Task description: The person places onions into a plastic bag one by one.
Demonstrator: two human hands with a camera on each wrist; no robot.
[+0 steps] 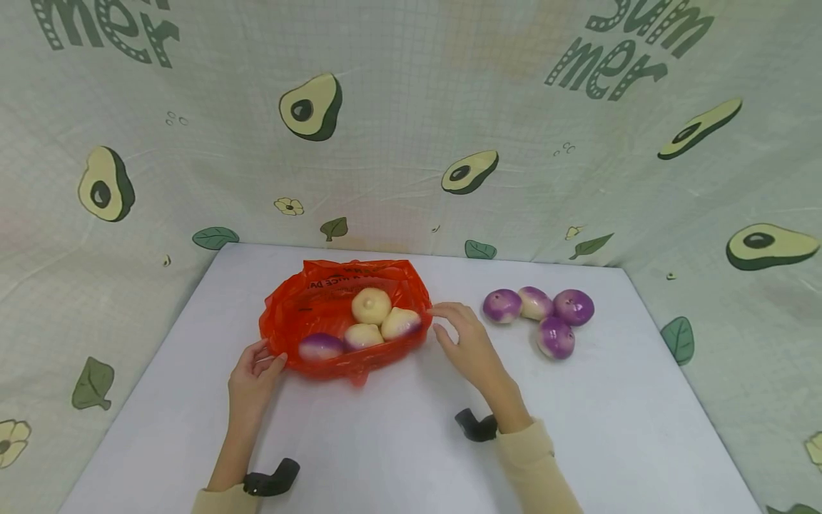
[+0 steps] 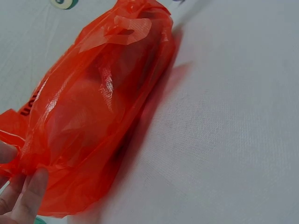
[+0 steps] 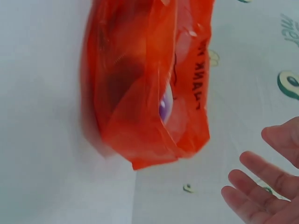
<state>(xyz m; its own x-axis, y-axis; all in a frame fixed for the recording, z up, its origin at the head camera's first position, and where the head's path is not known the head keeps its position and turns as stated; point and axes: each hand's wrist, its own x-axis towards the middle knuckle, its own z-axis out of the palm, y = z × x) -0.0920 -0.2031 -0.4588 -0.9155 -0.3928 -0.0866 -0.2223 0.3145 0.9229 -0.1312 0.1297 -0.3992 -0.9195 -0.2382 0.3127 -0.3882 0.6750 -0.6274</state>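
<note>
A red plastic bag [image 1: 359,364] lies with its mouth spread wide on the white table. Several purple-and-white turnips [image 1: 371,307] sit inside it, gathered toward the right and front. At the bag's left end, my left hand [image 1: 253,378] pinches the rim between thumb and fingers; the left wrist view shows the fingers [image 2: 30,196] right at the crumpled plastic. My right hand [image 1: 472,350] is beside the bag's right end, fingers loosely extended and holding nothing. In the right wrist view, a gap separates those fingers [image 3: 261,172] from the bag [image 3: 135,107].
Several more turnips [image 1: 556,338] rest in a cluster on the table [image 1: 398,442], right of my right hand. A cloth printed with avocados [image 1: 470,172] hangs behind the table's far edge and along both sides. Black wrist mounts [image 1: 272,478] sit on both forearms.
</note>
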